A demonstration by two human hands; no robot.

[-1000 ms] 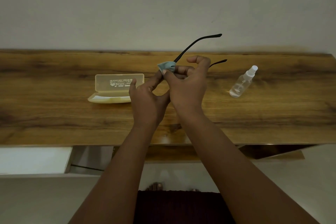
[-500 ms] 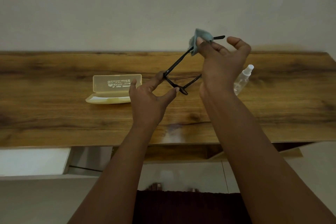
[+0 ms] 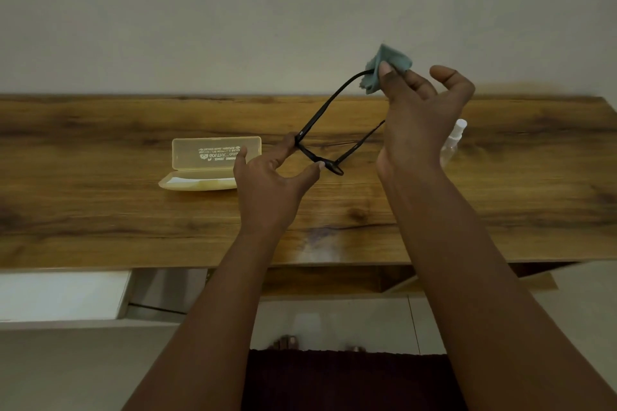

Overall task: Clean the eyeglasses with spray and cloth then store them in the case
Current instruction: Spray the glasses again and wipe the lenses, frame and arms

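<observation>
A translucent yellowish plastic eyeglass case (image 3: 213,163) lies open on the long wood-grain tabletop (image 3: 100,210), its lid standing up with printed lettering on it and its shallow tray toward the person. Just right of the case, overlapping its right end from this view, the left hand (image 3: 270,187) is raised above the tabletop — its thumb and fingertips are pinched on the front of the black thin-framed eyeglasses (image 3: 320,130), near the hinge on the case side. The eyeglasses are held in the air, clear of the wood, with both temple arms unfolded and running up and away to the right of the case. Further right, the right hand (image 3: 417,130) grips a small crumpled blue-grey cleaning cloth (image 3: 384,70) between thumb and forefinger, wrapped around the tip of the upper temple arm; its remaining fingers are curled loosely open. The lower temple arm passes behind this hand. Farthest right of the case, partly hidden behind the right hand, a small clear plastic spray bottle (image 3: 454,140) with a white nozzle rests on the tabletop.
</observation>
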